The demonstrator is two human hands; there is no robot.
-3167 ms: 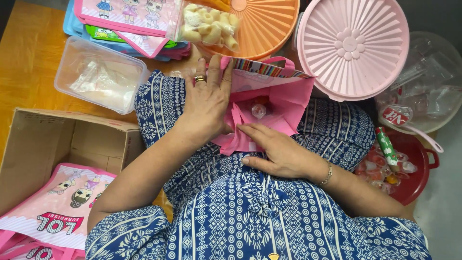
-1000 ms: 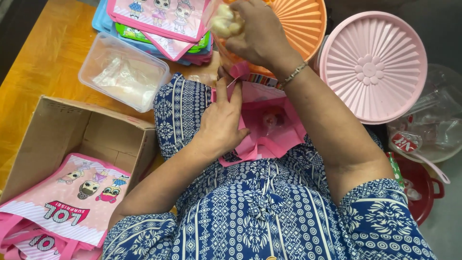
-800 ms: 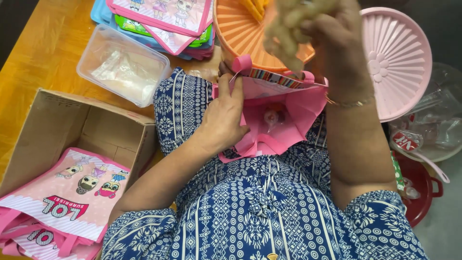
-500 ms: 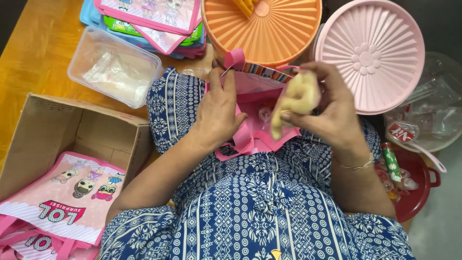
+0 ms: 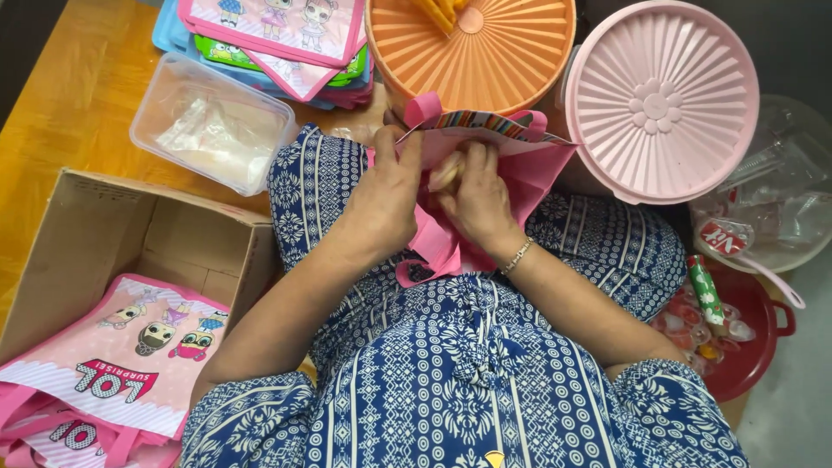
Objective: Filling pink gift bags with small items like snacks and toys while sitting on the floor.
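Two hands meet at the mouth of a pink bag [image 5: 520,186] lying on the lap at frame centre. Left hand [image 5: 388,198] grips the bag's rim, holding it open, while right hand [image 5: 478,201] is closed around a pale snack packet [image 5: 447,170] inside the opening. Just above sit an orange ribbed lid [image 5: 494,52] and, upper right, a pink ribbed lid [image 5: 663,100].

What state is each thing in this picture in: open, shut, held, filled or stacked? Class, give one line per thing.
pink gift bag: open, on the lap
left hand: holds the bag's mouth open
right hand: pushes a pale snack packet into the bag
orange tub: lidded
pink tub: lidded
clear box: lidless, clear wrappers inside
cardboard box: open, pink bags inside
red bowl: filled with sweets
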